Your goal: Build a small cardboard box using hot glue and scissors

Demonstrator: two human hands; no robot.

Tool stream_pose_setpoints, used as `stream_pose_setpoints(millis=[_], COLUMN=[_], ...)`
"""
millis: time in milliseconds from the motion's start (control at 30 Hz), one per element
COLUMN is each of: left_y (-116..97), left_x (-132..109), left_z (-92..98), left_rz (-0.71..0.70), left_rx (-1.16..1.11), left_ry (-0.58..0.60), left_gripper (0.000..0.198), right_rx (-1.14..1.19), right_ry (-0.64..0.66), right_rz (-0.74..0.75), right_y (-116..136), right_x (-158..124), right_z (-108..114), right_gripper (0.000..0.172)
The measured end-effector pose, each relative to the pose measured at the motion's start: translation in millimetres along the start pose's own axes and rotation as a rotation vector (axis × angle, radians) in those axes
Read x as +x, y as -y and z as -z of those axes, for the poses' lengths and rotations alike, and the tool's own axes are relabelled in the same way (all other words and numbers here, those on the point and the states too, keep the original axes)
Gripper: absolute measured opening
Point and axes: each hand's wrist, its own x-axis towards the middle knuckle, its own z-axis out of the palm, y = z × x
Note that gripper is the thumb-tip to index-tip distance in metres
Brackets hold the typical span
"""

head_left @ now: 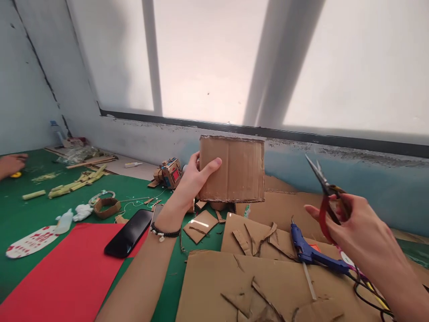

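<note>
Raised in front of me is a piece of brown cardboard (239,172), roughly rectangular with ragged top and bottom edges. My left hand (197,176) is closed on its left side, thumb across the front and the other fingers hidden behind. To the right, my right hand (351,219) grips a pair of scissors (323,179) with a red handle, blades pointing up and left, slightly apart. The scissors are well clear of the cardboard piece. Below my right hand, a blue glue gun (311,255) rests on cardboard sheets (204,286).
Cardboard scraps (241,241) litter the sheets. On the green table (170,277) lie a black phone (129,232), red paper (70,268), a small bottle (65,221) and a cardboard ring (106,207). Another person's hand (12,164) is at far left. A wall (150,134) stands behind.
</note>
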Motion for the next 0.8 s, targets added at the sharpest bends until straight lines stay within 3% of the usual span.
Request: stream_pose_setpoints(millis=[67, 200, 333, 533, 800], left_y=[17.2, 47.4, 54.0, 54.3, 60.0], left_x=[3.1, 5.2, 2.8, 2.8, 4.7], left_z=[-5.9, -21.2, -29.1, -28.0, -26.4], left_rz=[0.073, 0.115, 0.119, 0.078, 0.053], left_rx=[0.039, 0.118, 0.164, 0.178, 0.283], left_ry=[0.128, 0.296, 0.391, 0.455, 0.501], left_gripper=[0.076, 0.08, 0.083, 0.084, 0.087], right_rx=[0.037, -0.022, -0.191, -0.345, -0.373], right_ry=[-0.086, -0.213, -0.228, -0.221, -0.216], right_rz=[0.028, 0.349, 0.566, 0.623, 0.653], right_y=[0.7, 1.0, -8.7, -11.9, -4.7], right_x=[0.0, -3.5, -1.3, -0.9, -5.6], right_z=[10.3, 8.0, -2.0, -0.1, -4.7], right_gripper=[0.064, 0.046, 0.021, 0.014, 0.012])
